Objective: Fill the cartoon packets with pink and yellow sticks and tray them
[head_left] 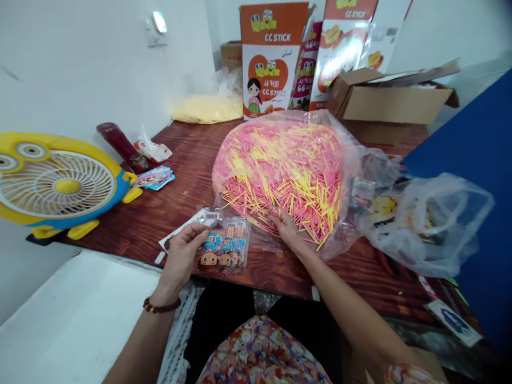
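Close to the table's front edge, my left hand (184, 249) pinches the top of a clear plastic pouch (210, 246) printed with blue lettering and an orange cartoon face. Several more such pouches (235, 242) lie overlapped just right of it. My right hand (285, 228) reaches to the near edge of a big heap of thin pink and yellow sticks (296, 181), its fingers closed on some of them. How many sticks it grips is hidden. The heap lies in a wide, opened clear plastic bag (350, 154).
A yellow cartoon fan (66, 184) stands at left, beside a dark red bottle (118, 143), tissues (154, 149) and cards (155, 177). Printed cartons (266, 64) and an opened brown box (394, 106) line the back. A filled plastic bag (424, 224) sits at right, near a blue panel (472, 160).
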A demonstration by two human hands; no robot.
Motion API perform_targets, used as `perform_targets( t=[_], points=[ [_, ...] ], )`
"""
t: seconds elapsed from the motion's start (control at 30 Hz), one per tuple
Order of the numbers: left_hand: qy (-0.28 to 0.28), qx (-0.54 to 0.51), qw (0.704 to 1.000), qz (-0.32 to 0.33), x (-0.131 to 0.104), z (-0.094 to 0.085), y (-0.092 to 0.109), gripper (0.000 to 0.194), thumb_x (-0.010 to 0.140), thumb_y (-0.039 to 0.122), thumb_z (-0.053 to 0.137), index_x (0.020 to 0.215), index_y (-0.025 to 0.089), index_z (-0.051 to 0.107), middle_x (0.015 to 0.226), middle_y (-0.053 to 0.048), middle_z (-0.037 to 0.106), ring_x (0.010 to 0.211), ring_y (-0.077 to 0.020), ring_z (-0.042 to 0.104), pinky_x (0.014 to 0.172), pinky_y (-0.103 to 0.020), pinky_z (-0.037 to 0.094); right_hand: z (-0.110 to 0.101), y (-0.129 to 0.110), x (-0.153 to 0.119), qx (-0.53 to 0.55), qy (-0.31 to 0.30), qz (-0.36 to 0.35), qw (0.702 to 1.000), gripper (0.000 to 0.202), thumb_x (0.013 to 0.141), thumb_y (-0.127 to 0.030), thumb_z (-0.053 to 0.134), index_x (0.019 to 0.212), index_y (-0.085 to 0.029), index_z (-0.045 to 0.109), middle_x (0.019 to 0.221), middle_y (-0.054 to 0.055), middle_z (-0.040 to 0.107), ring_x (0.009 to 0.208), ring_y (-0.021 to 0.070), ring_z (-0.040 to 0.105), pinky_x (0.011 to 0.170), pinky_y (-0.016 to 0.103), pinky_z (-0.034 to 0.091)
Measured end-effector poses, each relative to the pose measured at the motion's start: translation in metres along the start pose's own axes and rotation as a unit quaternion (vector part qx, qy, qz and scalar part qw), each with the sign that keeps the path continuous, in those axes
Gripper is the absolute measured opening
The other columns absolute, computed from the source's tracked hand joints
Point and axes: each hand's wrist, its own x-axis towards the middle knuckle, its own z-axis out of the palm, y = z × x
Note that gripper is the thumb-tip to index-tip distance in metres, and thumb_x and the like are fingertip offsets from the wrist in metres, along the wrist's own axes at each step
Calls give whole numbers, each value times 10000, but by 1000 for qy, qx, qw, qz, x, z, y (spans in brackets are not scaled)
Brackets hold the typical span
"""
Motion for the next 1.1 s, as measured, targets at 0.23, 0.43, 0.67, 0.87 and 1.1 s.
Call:
perform_targets(
  t=[0.23,0.43,0.67,0.87,1.1],
  points=[
    [-19,-9,1000,-8,-5,12,-6,318,631,357,843,832,177,678,768,16,656,648,-112,589,593,-226,478,-1,4,-4,51,24,14,998,323,840,-518,528,953,-225,605,857,28,672,806,209,607,796,341,478],
    [-49,-11,999,-13,-10,25,-8,284,669,377,836,778,169,675,714,28,636,629,-94,569,608,-206,476,-7,5,-8,7,10,31,999,270,869,-482,509,961,-233,560,854,29,680,830,219,624,815,355,479],
    [-92,0,995,-34,-14,47,-7,280,648,362,848,802,186,694,697,22,664,580,-108,573,555,-217,467,-7,7,-4,-4,29,40,999,318,838,-540,540,817,-224,561,781,26,669,745,202,591,757,351,479],
    [-147,9,989,-24,-9,57,-15,233,707,364,818,792,176,708,781,-13,701,714,-136,631,667,-232,494,-15,7,8,161,24,62,985,372,769,-551,598,915,-209,603,707,-14,638,623,159,590,627,294,473],
    [-150,-14,988,-32,3,84,-15,247,647,335,844,741,164,693,702,15,651,619,-94,569,597,-202,459,-22,1,6,233,-31,65,970,358,770,-526,635,888,-188,647,599,-55,567,496,112,505,553,266,438]
  ],
)
